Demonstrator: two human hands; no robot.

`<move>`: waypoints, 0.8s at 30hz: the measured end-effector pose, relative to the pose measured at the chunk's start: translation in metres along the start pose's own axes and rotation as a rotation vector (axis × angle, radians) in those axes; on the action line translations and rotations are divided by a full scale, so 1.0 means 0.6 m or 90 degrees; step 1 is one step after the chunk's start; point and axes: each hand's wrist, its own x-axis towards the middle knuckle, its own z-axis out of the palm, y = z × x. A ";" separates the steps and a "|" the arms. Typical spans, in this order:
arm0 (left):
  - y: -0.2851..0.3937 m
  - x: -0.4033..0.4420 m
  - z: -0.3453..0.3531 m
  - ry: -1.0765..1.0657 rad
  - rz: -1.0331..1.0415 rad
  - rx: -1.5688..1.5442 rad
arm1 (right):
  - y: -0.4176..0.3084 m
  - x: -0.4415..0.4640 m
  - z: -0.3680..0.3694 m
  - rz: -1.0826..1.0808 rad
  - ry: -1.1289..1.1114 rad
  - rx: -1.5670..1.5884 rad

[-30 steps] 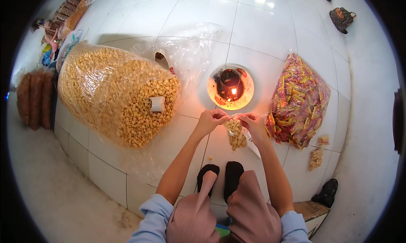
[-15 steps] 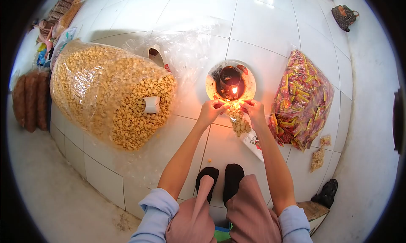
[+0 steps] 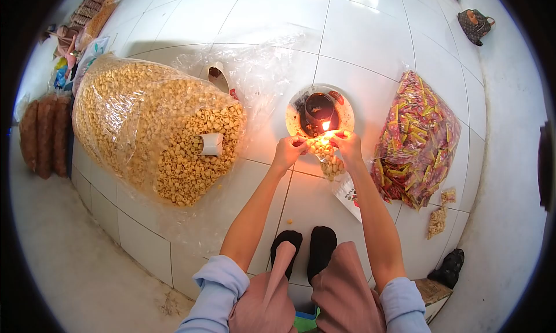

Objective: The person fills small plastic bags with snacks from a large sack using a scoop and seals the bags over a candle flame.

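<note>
A small clear plastic bag of round yellow snacks (image 3: 332, 166) hangs between my two hands, its top edge stretched close to a flame. My left hand (image 3: 288, 152) pinches the left end of that edge, and my right hand (image 3: 348, 147) pinches the right end. Just beyond my fingers the flame (image 3: 326, 125) burns at the near side of a dark, sooty cup (image 3: 319, 108). The cup stands on a stained white plate (image 3: 294, 95). Under the snack bag lies a white printed packet (image 3: 346, 198), partly hidden by my right forearm.
A large clear sack of ring snacks (image 3: 133, 118) lies open on the left, with a white scoop (image 3: 212, 144) in it. To the right are a bag of red-yellow sachets (image 3: 420, 142) and two small filled packets (image 3: 437, 222). A patterned bag (image 3: 475, 26) sits far right.
The flame now stands nearer the bag's top edge, closer to my right fingers. Both hands keep their pinch. The whole view has shifted slightly.
</note>
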 end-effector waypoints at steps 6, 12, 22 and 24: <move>0.001 0.008 -0.001 0.001 -0.013 0.024 | 0.003 0.010 0.000 -0.018 0.046 0.026; 0.006 0.011 0.005 0.011 -0.007 -0.001 | 0.019 0.029 -0.005 -0.010 0.057 0.120; 0.000 0.032 0.017 0.037 -0.005 0.006 | 0.011 0.029 -0.013 -0.017 0.066 0.189; -0.001 0.035 0.021 0.034 -0.018 0.013 | 0.016 0.034 -0.016 -0.030 0.078 0.154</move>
